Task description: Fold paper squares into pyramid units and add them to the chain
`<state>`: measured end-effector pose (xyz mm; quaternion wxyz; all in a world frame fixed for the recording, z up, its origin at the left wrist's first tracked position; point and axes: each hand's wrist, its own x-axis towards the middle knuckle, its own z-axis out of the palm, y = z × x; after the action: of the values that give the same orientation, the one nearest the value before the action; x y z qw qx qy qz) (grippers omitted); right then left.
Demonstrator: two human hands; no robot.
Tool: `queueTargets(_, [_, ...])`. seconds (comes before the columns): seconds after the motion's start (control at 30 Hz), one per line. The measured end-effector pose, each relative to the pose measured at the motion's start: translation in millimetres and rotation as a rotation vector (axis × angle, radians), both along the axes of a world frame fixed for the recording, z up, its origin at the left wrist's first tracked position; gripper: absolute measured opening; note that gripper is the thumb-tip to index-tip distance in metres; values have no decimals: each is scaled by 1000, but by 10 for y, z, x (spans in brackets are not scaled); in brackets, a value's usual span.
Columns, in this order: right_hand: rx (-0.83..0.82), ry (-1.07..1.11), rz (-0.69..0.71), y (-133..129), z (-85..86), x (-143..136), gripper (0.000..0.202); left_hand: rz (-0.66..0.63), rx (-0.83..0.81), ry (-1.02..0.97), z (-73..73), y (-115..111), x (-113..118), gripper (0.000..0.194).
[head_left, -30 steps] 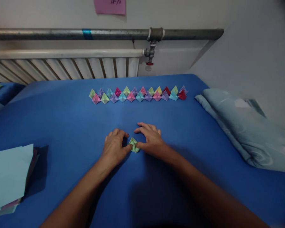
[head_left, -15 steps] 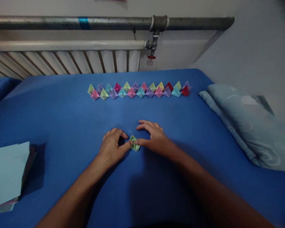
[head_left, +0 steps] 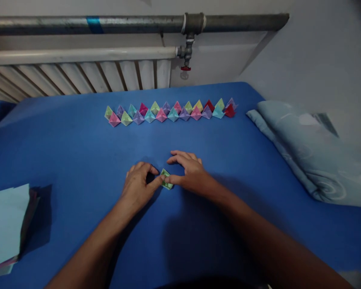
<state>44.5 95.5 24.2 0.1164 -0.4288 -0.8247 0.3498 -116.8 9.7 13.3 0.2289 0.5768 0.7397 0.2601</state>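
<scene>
A small green folded paper boat (head_left: 167, 185) lies on the blue sheet in front of me, its inner folds facing up. My left hand (head_left: 140, 180) is at its left side, with the thumb tip pressed into the paper and the other fingers curved away from it. From the right, my right hand (head_left: 189, 170) sets its thumb tip on the same boat. Its fingers are spread above and beyond the paper, with a gap to the thumb. The two thumbs nearly meet and cover part of the boat's middle.
Farther back stand two staggered rows of colourful folded paper boats (head_left: 161, 115). A stack of coloured paper (head_left: 6, 224) lies at the left. To the right is a folded pale blue blanket (head_left: 303, 148). Behind the bed are a radiator (head_left: 102, 76) and a pipe (head_left: 144, 24) with a red-handled valve (head_left: 185, 68).
The view has shifted slightly, so the surroundings sit a little farther left and mostly higher. Both thumbs remain on the green boat, with little change in the hands.
</scene>
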Motion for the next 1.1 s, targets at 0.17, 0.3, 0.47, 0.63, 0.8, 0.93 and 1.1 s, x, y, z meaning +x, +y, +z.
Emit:
queueTargets(0.17, [13,3,5,-11,-1,-2,36,-11,3,-6,2,-6,-2,13])
queueTargets(0.3, [4,12,6,-10,12,7,35,-14,12,-2,-6,-14,-6,10])
queueTargets(0.47, [-38,24,-2,2,30,22,32,-14,5,-13,-14,-14,-15,9])
queueTargets(0.63, [-21,17,7,5,22,25,31,-24,13,-28,-17,-12,-23,7])
queueTargets(0.8, [12,52,-6,-3,-26,20,28,-28,13,-13,-10,-11,-13,8])
queueTargets(0.93, [47,40,-8,-19,-44,10,28,-22,19,-10,-3,-13,-6,8])
queueTargets(1.1, [57,9,-9,-32,-34,-2,28,-15,4,-12,-10,-16,-8,7])
